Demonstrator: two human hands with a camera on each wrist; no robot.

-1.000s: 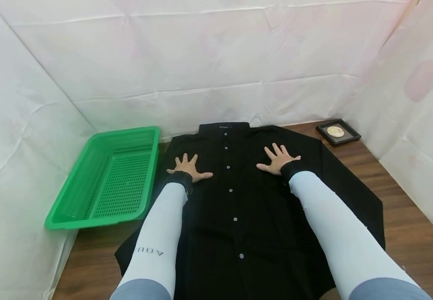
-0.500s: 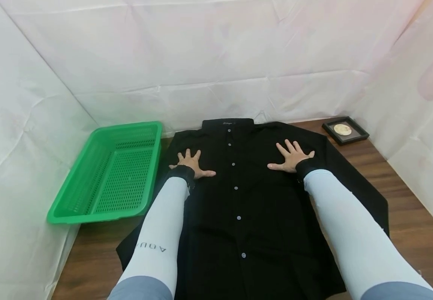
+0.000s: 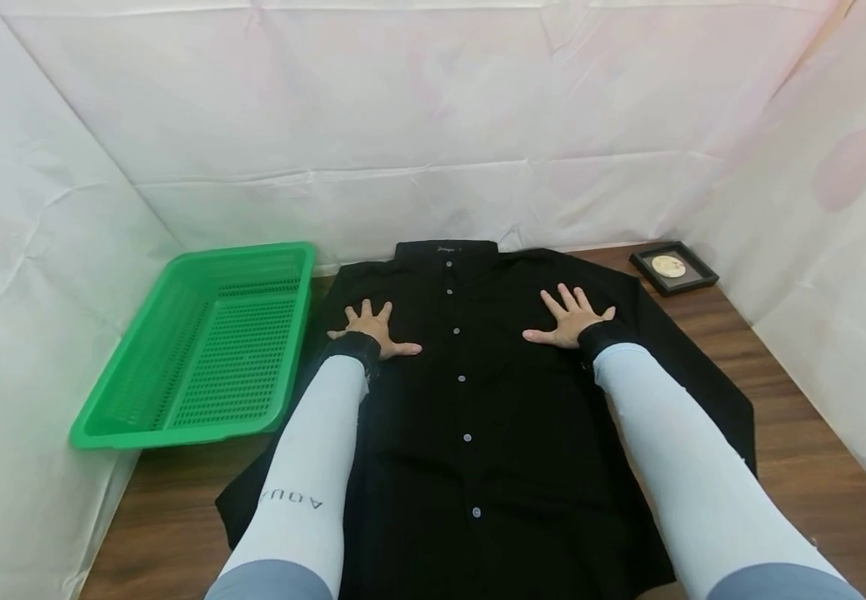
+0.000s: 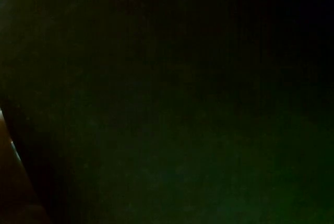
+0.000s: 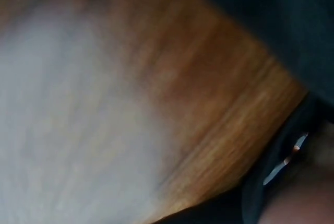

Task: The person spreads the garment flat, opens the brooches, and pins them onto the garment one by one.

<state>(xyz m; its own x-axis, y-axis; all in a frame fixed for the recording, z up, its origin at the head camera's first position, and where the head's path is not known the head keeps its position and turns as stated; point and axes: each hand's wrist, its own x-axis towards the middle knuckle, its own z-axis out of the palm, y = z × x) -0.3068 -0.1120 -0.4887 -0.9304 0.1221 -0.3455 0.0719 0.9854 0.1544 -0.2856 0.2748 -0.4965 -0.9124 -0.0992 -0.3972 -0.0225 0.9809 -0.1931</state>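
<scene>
A black button-up shirt (image 3: 433, 417) lies spread front side up on the table, its collar toward the back wall. My left hand (image 3: 371, 327) rests on the left chest of the shirt, fingers spread wide. On the opposite chest, right of the button line, my right hand (image 3: 569, 321) lies with its fingers fanned out. Neither hand grips anything. Dark blur fills nearly all of the left wrist view. In the right wrist view, black cloth (image 5: 276, 15) borders blurred wood, with a bit of skin at the lower right corner.
To the left stands a green perforated plastic basket (image 3: 237, 358). A small black frame with a round pale disc (image 3: 674, 268) sits at the back right corner. White sheeting (image 3: 433, 125) walls the wooden table (image 3: 815, 433) on three sides.
My right hand has slid a little to the right over the shirt, and the left one slightly to the left. The head view has shifted a bit; the shirt and basket stay put.
</scene>
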